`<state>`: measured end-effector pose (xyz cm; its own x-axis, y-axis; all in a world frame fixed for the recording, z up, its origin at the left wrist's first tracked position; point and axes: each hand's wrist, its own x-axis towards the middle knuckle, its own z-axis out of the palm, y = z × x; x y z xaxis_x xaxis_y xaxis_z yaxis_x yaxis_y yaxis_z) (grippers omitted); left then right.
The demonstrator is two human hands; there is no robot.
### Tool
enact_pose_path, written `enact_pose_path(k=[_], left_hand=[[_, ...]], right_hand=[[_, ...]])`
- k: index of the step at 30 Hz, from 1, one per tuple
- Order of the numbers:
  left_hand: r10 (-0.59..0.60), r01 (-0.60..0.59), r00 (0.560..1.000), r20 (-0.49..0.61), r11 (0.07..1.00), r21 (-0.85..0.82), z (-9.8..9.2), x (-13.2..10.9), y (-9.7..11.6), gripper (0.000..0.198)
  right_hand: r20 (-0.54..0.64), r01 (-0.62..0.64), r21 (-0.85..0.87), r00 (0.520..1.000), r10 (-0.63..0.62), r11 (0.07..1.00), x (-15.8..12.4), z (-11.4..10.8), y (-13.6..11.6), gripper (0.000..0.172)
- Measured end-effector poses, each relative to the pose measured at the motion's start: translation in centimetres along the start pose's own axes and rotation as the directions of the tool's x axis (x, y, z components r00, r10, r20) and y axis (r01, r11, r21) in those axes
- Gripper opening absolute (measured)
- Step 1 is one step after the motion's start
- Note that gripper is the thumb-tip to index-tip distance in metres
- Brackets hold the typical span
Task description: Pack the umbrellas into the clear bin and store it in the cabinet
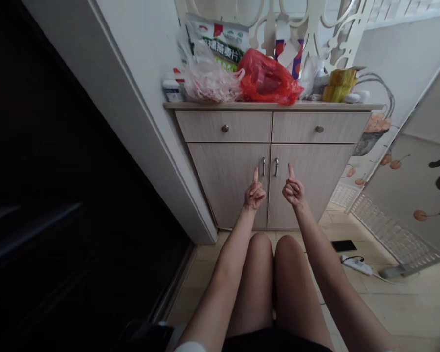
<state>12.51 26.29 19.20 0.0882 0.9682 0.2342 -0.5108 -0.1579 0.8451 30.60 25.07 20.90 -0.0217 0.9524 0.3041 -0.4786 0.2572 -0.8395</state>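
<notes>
I sit facing a low wooden cabinet (238,190) with two drawers above two doors. My left hand (254,193) is raised in front of the left door, index finger pointing up at the left door handle (264,166), other fingers curled with nothing in them. My right hand (293,188) mirrors it before the right door, index finger up near the right door handle (276,166), the rest curled and holding nothing. Neither fingertip clearly touches a handle. Both doors and both drawers are closed.
On the cabinet top lie a red plastic bag (267,78), a clear bag (209,78), an oats packet (223,41) and yellow packages (339,84). A phone (343,245) and power strip (357,265) lie on the tiled floor at right. A dark doorway is at left.
</notes>
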Motion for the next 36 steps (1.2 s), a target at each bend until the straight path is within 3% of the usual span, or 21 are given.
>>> enact_pose_path(k=[4,7,8,10,12,15,19,25,30,36], left_hand=[[-0.042,0.041,0.998,0.055,0.999,0.019,-0.6,1.1,-0.3,0.046],[-0.084,0.081,0.996,-0.002,0.958,0.276,-0.8,3.1,-0.4,0.049],[-0.036,0.062,0.997,-0.069,0.907,0.416,-0.8,3.9,-0.5,0.046],[0.169,-0.001,0.971,-0.171,0.713,0.701,-0.4,5.7,-0.5,0.036],[0.345,-0.03,0.927,-0.15,0.464,0.885,0.1,7.4,-0.7,0.031],[0.384,-0.015,0.919,-0.085,0.249,0.969,0.9,9.4,-1.4,0.031],[0.37,0.007,0.924,-0.091,0.221,0.975,1.3,10.8,-2.6,0.024],[0.391,-0.028,0.918,-0.071,0.243,0.97,1.0,10.5,-3.1,0.02],[0.418,-0.046,0.907,-0.05,0.215,0.976,0.6,7.7,-2.5,0.019],[0.476,-0.114,0.879,0.012,0.187,0.976,-0.8,2.6,-1.0,0.016]], right_hand=[[-0.018,-0.003,-0.094,1.0,0.001,0.996,1.4,-0.6,0.9,0.058],[-0.172,-0.005,-0.426,0.982,-0.075,0.905,3.2,-1.0,2.5,0.056],[-0.213,0.006,-0.577,0.964,-0.158,0.817,4.0,-1.1,3.1,0.055],[-0.196,0.038,-0.826,0.916,-0.35,0.562,5.5,-1.0,4.0,0.049],[-0.117,0.048,-0.942,0.88,-0.46,0.332,7.1,-0.5,4.6,0.044],[-0.113,-0.028,-0.982,0.88,-0.462,0.186,9.3,0.4,5.2,0.039],[-0.191,-0.122,-0.975,0.891,-0.412,0.188,10.8,1.0,6.0,0.031],[-0.186,-0.101,-0.973,0.87,-0.456,0.205,10.5,0.9,6.5,0.026],[-0.164,-0.082,-0.981,0.835,-0.525,0.177,7.9,0.8,5.9,0.023],[-0.077,0.004,-0.989,0.83,-0.552,0.145,2.3,-0.6,4.2,0.026]])
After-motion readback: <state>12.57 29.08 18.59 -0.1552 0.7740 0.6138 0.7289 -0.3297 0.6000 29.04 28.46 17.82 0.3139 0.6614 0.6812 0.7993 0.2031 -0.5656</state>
